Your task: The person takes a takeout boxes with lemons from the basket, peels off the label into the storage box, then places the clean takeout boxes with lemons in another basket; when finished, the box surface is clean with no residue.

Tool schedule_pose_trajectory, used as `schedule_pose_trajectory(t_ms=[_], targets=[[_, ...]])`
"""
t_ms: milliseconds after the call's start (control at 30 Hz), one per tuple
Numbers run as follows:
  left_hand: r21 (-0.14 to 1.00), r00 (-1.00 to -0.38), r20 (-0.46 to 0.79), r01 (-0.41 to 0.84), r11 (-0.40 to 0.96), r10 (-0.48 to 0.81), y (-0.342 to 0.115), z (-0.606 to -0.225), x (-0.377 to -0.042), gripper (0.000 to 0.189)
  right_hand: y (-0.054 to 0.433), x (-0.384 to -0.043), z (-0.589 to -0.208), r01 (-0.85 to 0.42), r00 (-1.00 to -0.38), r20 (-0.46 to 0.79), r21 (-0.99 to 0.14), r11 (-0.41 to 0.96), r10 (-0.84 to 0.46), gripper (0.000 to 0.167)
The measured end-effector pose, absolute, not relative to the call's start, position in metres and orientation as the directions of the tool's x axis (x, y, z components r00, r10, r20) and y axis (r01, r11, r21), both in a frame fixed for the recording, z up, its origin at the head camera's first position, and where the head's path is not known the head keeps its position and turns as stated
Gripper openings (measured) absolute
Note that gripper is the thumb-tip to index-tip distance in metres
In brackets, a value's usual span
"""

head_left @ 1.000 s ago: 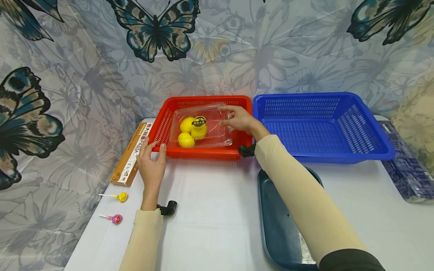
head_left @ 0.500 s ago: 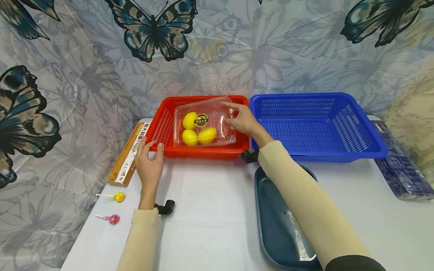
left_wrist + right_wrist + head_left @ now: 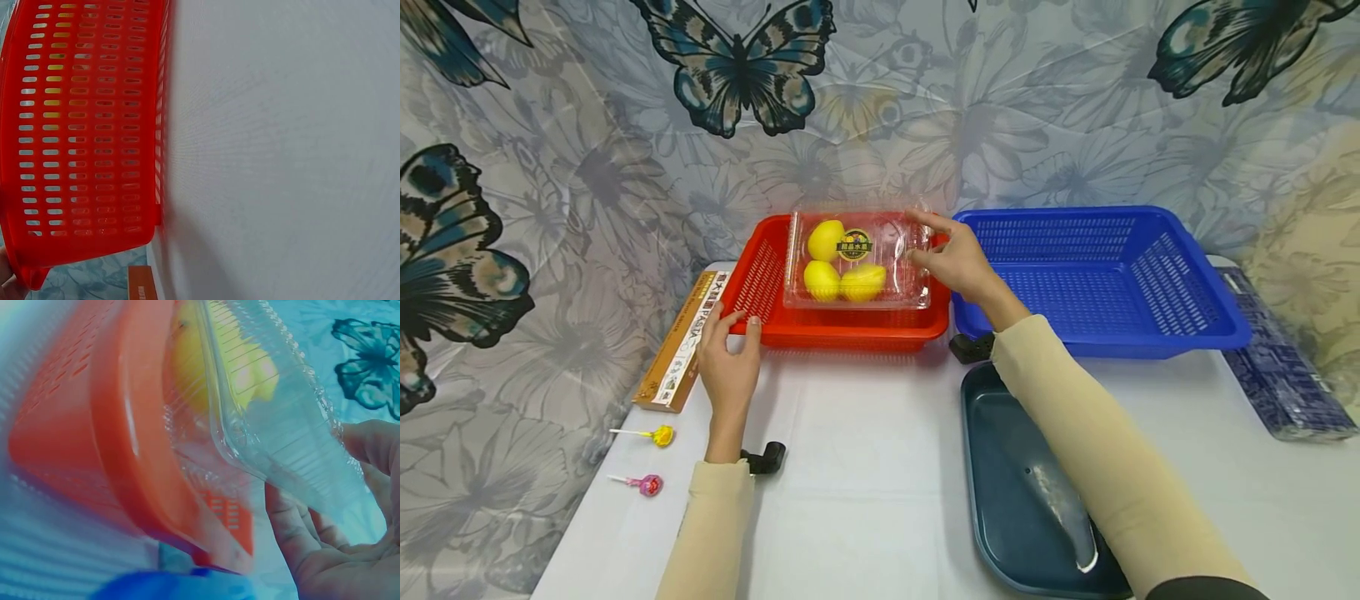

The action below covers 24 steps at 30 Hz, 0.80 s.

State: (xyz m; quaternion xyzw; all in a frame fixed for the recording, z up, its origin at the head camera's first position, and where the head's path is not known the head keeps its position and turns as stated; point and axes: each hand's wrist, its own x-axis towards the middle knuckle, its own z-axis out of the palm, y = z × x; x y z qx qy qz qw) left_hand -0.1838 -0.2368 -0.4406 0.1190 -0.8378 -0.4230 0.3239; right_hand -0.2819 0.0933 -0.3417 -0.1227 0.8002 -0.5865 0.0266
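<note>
My right hand (image 3: 962, 262) holds the right end of a clear plastic clamshell box (image 3: 901, 237) with a black and gold label. Thumb and fingers lie on opposite sides of the box's end in the right wrist view. Three yellow lemons (image 3: 862, 283) sit inside, toward the left. The box is above the red basket (image 3: 850, 335), tilted, its upper edge over the back rim. My left hand (image 3: 730, 367) grips the basket's front left corner; only a bit of its fingers (image 3: 7, 278) shows in the left wrist view.
Right of the red basket stands a blue basket (image 3: 1075, 292). A dark tray (image 3: 1007, 500) lies below my right forearm. At left are a pasta box (image 3: 681, 350), a yellow lollipop (image 3: 662, 436) and a pink lollipop (image 3: 651, 485). A blue patterned packet (image 3: 1288, 375) lies far right.
My right hand has raised the clamshell box from inside the red basket, up and slightly right. The lemons have shifted inside it. My left hand keeps its place on the basket corner.
</note>
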Motion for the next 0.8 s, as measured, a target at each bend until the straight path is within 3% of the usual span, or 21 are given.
schedule_pose_trajectory(t_ms=[533, 800], targets=[[0.784, -0.769, 0.428, 0.054, 0.618, -0.476, -0.234, -0.438, -0.183, 0.038, 0.115, -0.250, -0.311, -0.218, -0.948, 0.155, -0.952, 0.214, -0.277, 0.064], [0.785, -0.773, 0.418, 0.042, 0.618, -0.477, -0.235, -0.439, -0.182, 0.037, 0.124, -0.232, -0.303, -0.260, -0.939, 0.186, -0.934, 0.246, -0.288, 0.064]])
